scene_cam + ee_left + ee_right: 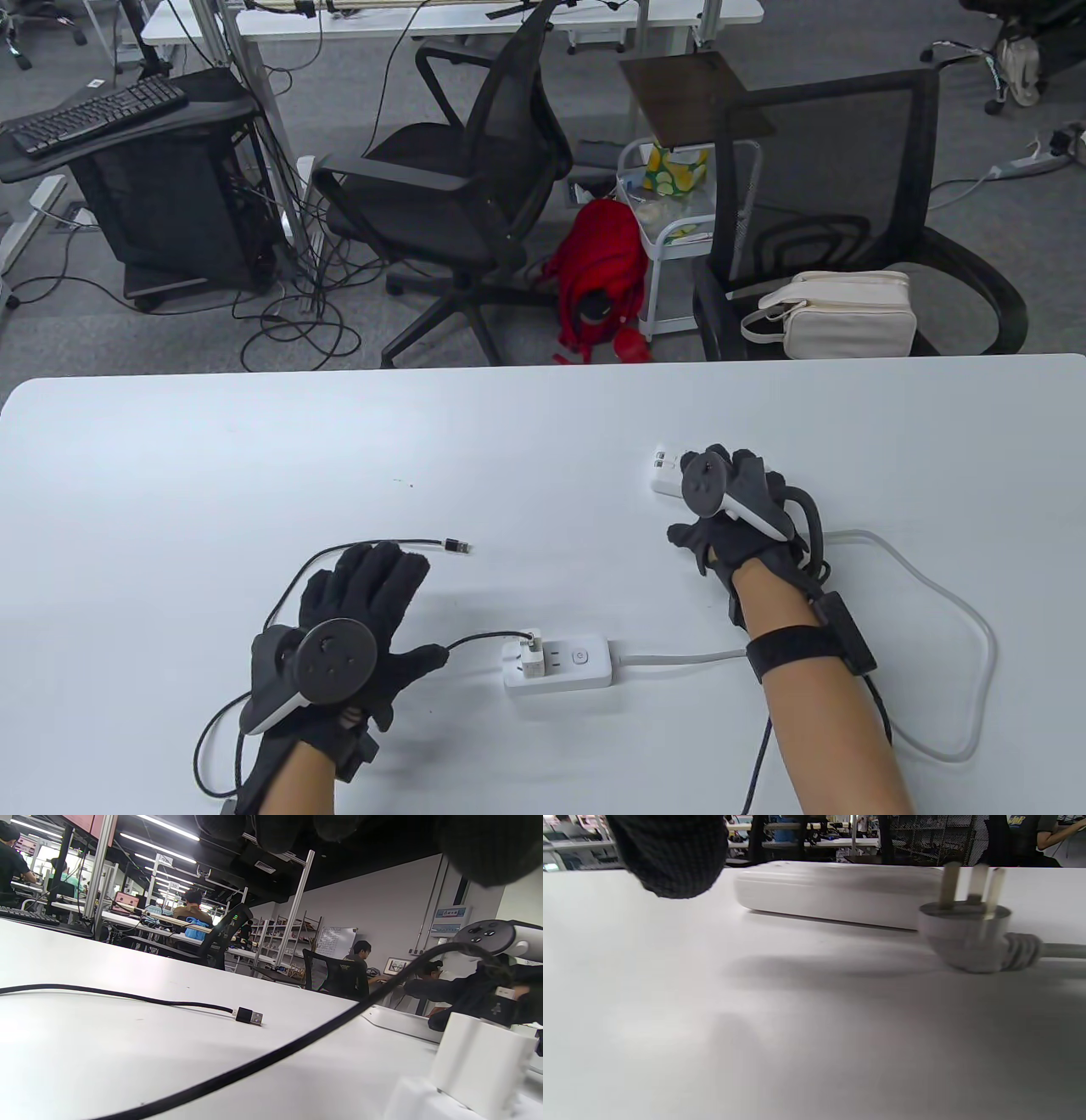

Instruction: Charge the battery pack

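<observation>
The white battery pack (666,471) lies flat on the white table (212,475); it also shows in the right wrist view (835,895). My right hand (708,509) is over its near end with fingers spread, holding nothing; one fingertip (670,853) hangs above the table. A white power strip (577,664) carries a white charger adapter (530,654). A black cable (475,638) runs from the adapter under my left hand (386,594), which lies flat and open on the table. The cable's free connector (458,548) lies beyond my fingers, also in the left wrist view (249,1016).
The strip's grey cord (976,662) loops right and back behind my right hand. Its plug (967,929) lies on the table beside the pack, prongs up. Office chairs (458,195) and a white bag (840,314) stand beyond the far table edge.
</observation>
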